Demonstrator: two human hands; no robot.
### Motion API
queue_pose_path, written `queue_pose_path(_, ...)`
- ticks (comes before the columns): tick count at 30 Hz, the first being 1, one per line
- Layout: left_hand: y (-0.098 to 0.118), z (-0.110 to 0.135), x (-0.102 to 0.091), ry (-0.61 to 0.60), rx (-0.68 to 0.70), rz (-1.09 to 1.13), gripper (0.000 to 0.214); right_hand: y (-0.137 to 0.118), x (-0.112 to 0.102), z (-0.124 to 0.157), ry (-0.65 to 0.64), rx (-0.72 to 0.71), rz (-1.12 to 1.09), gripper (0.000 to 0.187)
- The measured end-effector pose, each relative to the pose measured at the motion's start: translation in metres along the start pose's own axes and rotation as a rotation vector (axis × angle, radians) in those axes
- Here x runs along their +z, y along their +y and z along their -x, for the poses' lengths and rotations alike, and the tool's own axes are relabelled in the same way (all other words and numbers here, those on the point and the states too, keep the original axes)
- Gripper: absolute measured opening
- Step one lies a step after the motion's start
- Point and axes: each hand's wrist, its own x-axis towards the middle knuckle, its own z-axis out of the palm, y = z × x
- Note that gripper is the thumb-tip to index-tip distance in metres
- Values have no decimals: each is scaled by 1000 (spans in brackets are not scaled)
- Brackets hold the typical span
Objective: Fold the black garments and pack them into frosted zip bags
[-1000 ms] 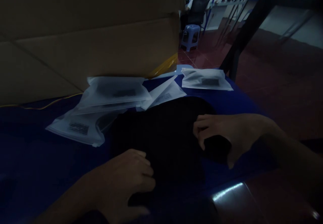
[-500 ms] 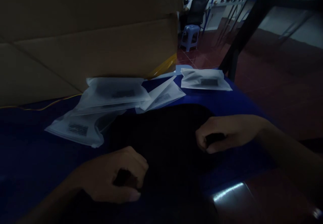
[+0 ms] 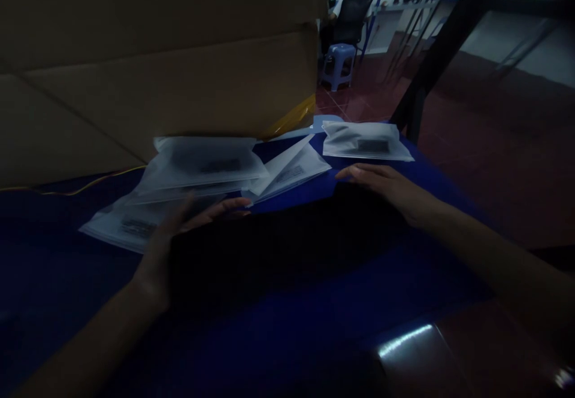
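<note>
Now that our left grip (image 3: 168,245) and right grip (image 3: 386,188) have released the black fabric (image 3: 278,248), both spread open near the frosted bags (image 3: 202,164).

Inspection of the person's body: left hand (image 3: 155,260) and left forearm (image 3: 85,344) bare up to the lower frame edge. Right hand (image 3: 389,191) and right forearm (image 3: 476,245) likewise bare. Fingers (image 3: 359,172) slender, nails trimmed short.

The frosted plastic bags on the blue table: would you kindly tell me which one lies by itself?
The rightmost bag, near the table's far edge; the others lie bunched together further left.
</note>
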Motion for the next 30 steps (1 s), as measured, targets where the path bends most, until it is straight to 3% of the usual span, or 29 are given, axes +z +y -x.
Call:
queue_pose_path(2, 10, -1, -7, -81, 15, 183, 55, -1, -2, 0, -25, -110, 91, 39)
queue_pose_path(4, 20, -2, -12, -64, -21, 395, 56, -1, -2, 2, -80, -241, 194, 43)
queue_pose_path(6, 26, -3, -14, -23, -75, 439, 45, 1, 0, 4, -87, -341, 334, 51)
queue_pose_path(8, 27, -5, -11, 75, -139, 198, 34, 6, 4, 4, -19, -394, 538, 59)
queue_pose_path(10, 22, -4, -6, 274, -61, -180, 17, 12, 9, 3, 74, -454, 772, 64)
queue_pose_path(11, 18, -3, -4, 309, -3, -334, 22, 14, 11, 3, 112, -489, 872, 65)
queue_pose_path(14, 13, 3, 0, 256, 129, -556, 35, 20, 17, 3, 240, -602, 1088, 61)
queue_pose_path(17, 26, 8, 4, 235, 218, -529, 41, 20, 23, 8, 305, -731, 1138, 57)
queue_pose_path(19, 39, 10, 11, 206, 304, -469, 50, 18, 29, 12, 225, -833, 1089, 56)
queue_pose_path(22, 49, 10, 27, -50, 386, -458, 62, 17, 39, 18, -68, -933, 1041, 55)
queue_pose_path(24, 45, 10, 36, -156, 341, -486, 70, 19, 45, 19, -236, -928, 1053, 58)
queue_pose_path(27, 32, 10, 41, -257, 246, -460, 79, 23, 48, 16, -326, -869, 1059, 62)
queue_pose_path(30, 24, 9, 37, -318, 184, -452, 80, 27, 44, 11, -316, -816, 1055, 62)
